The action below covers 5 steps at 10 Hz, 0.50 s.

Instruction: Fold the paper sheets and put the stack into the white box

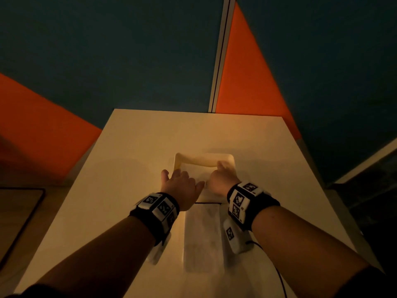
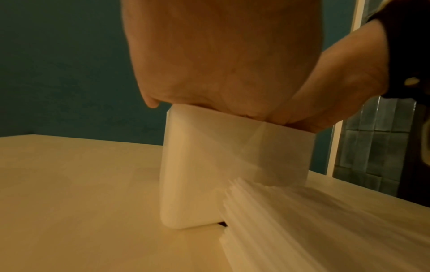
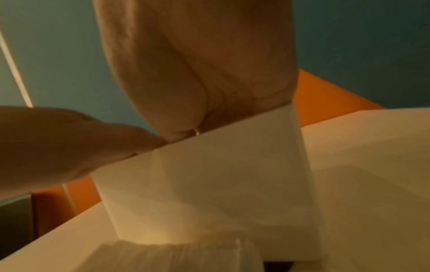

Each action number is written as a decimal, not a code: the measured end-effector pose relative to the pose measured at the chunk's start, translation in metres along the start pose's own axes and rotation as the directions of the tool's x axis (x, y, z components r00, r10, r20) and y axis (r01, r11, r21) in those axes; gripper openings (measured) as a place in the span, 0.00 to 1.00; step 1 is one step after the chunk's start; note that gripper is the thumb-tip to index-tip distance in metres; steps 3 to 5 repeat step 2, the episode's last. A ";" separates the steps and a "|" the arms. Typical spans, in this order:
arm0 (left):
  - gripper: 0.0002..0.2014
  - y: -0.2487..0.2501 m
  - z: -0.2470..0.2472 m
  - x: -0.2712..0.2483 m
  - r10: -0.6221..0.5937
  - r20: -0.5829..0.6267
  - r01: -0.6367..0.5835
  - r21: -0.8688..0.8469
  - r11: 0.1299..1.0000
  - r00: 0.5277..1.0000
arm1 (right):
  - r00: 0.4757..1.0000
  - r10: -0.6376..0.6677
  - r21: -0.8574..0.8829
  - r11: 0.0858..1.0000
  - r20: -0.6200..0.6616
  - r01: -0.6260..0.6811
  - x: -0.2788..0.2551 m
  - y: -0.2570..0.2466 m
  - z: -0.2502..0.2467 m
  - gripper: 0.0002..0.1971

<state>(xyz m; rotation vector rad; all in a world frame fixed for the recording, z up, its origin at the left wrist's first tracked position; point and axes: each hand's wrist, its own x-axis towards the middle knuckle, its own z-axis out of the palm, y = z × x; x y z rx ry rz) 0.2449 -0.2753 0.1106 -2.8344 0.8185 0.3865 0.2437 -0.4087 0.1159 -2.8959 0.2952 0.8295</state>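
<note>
A white box (image 1: 227,157) stands in the middle of the white table (image 1: 129,143). My left hand (image 1: 182,183) lies over the box's near left part, its fingers spread and reaching down past the rim. My right hand (image 1: 221,179) reaches into the box toward its far right corner with fingers stretched out. What lies under the hands inside the box is hidden. A stack of white paper sheets (image 1: 204,237) lies flat on the table against the box's near side. The left wrist view shows the box wall (image 2: 186,174) and the stack's fanned edges (image 2: 302,220). The right wrist view shows the wall (image 3: 209,184) under my palm.
A dark-edged flat thing (image 1: 21,211) sits off the table's left side. A black cable (image 1: 279,278) runs across the table's near right part. Teal and orange wall panels (image 1: 247,72) stand behind the table. The light is dim and yellowish.
</note>
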 end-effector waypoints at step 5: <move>0.23 -0.001 -0.002 -0.001 -0.044 -0.019 0.040 -0.164 0.986 0.999 | 0.978 -0.051 0.381 0.916 -0.203 0.126 -0.018 0.011 -0.006 0.18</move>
